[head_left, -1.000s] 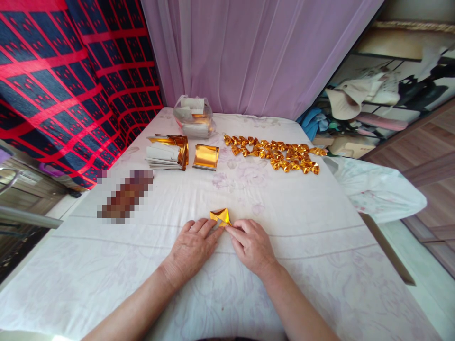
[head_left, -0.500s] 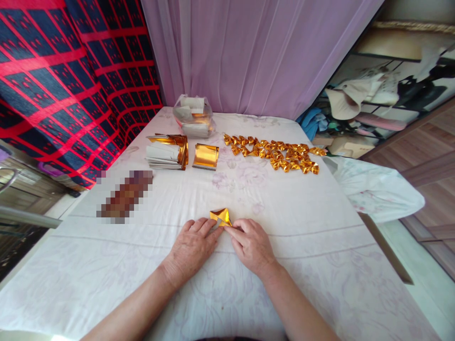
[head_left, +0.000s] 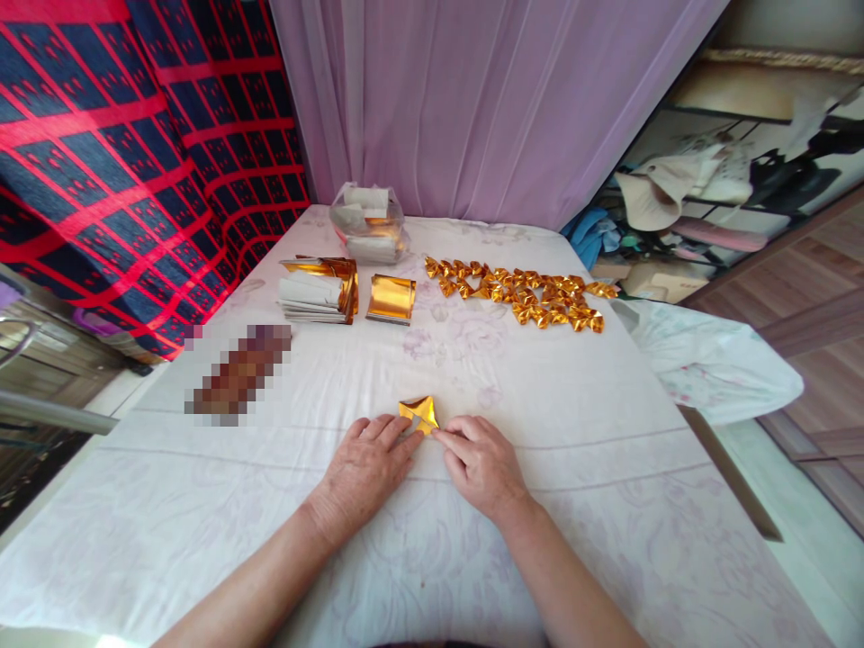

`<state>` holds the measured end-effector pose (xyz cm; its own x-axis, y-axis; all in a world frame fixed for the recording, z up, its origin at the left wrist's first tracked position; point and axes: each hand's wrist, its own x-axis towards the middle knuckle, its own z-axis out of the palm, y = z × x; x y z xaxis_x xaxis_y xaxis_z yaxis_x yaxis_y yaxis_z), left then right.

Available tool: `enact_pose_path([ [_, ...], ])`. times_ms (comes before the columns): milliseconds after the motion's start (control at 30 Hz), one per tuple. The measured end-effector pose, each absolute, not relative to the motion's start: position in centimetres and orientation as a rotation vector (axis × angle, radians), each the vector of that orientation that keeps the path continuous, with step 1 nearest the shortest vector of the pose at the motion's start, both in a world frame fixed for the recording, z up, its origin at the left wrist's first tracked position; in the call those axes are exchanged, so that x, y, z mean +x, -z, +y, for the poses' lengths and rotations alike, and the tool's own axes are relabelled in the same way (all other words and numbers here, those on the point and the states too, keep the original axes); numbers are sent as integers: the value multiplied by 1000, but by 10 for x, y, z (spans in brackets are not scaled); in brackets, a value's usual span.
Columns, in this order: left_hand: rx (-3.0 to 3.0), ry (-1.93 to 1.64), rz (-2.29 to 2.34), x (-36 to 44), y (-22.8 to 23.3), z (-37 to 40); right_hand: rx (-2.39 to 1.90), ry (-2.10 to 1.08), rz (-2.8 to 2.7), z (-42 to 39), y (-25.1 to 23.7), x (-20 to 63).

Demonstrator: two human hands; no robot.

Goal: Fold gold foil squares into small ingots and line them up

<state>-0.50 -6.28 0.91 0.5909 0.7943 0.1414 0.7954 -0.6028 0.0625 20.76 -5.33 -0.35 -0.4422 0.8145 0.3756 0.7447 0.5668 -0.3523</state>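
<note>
Floral white tablecloth (head_left: 432, 576) covers the work surface from the bottom of the frame up to the purple curtain (head_left: 472, 99) at upper centre. Gold foil paper (head_left: 419, 409), partly folded, lies flat at the centre of the frame, just beyond the fingertips. Principal risk: the small near flap could spring up or crease askew if the fingers lift before the fold is set, foil of this kind being likely to rebound. Secondary risk: the right fingertip bears on the corner only, so uneven pressure could turn the paper on the cloth or tear its edge — soft fabric beneath would probably give a poor crease. Pose: both forearms enter from the bottom corners and converge on the paper. Left hand (head_left: 371, 463) lies palm down, fingers extended and close together, unclenched, the foremost touching the paper's near left edge; its thumb is hidden, so whether it pinches anything cannot be told. Right hand (head_left: 482, 463) is turned inward, index finger reaching to the paper's lower right corner, other fingers loosely bent; a firm grasp cannot be confirmed. Gold foil stack (head_left: 391, 297) and grey-backed sheets (head_left: 314, 295) sit left of upper centre, below a clear plastic bag (head_left: 368, 225); folded gold pieces (head_left: 550, 294) lie in rows at upper right — all well apart from the hands.
</note>
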Motion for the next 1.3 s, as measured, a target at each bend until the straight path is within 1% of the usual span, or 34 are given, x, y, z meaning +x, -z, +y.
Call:
enact_pose_path([
  [433, -2891, 213, -1324, -17, -11, -59, -1230, -164, -2253, -52, 7, 207],
  [800, -2866, 166, -1349, -12, -13, -60, -1197, -23, -2356, -58, 4, 194],
  [933, -2854, 208, -1325, -13, -12, -61, -1205, -34, -2398, -58, 3, 191],
  [1300, -2872, 266, -1362, -14, -10, -60, -1280, -28, -2299, -58, 7, 199],
])
